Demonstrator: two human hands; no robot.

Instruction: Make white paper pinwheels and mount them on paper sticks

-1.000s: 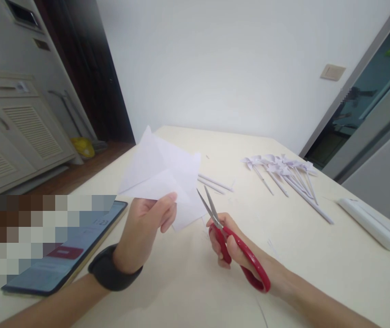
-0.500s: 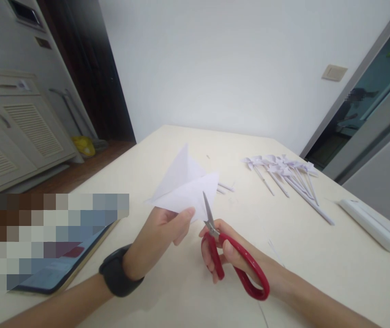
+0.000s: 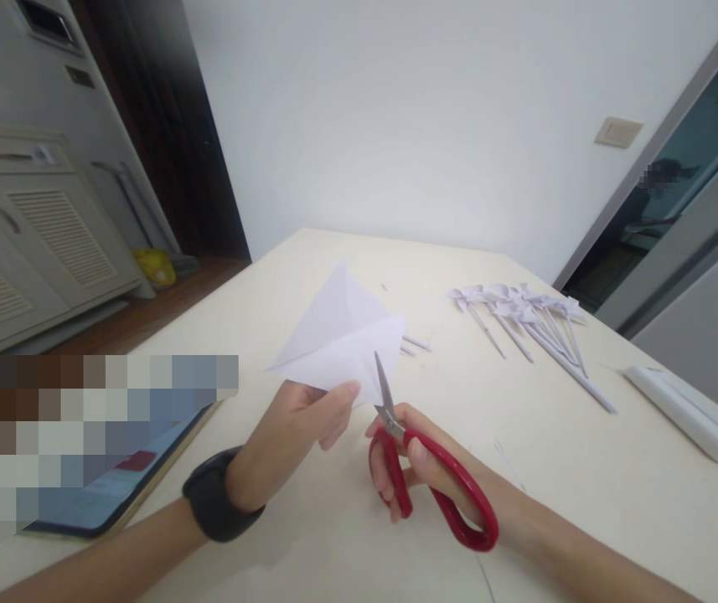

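Between the thumb and fingers of my left hand [image 3: 317, 414] is a folded, creased sheet of white paper [image 3: 327, 339], raised above the table. My right hand [image 3: 425, 461] is closed around red-handled scissors [image 3: 459, 490], with fingers in and around the loops. Their blades are parted at the paper's lower right corner. One blade lies over the front of the paper; the other is partly hidden at its lower edge.
Several white paper pinwheels [image 3: 519, 314] on rolled sticks lie at the right of the cream table [image 3: 359, 553]. A long white box-like object [image 3: 689, 414] rests near the right edge, a tablet [image 3: 145, 465] at the left. Loose paper sticks [image 3: 418, 343] lie behind the paper.
Almost nothing differs. Both hands, the paper and the parted scissors keep nearly the same place; the view has shifted very slightly.
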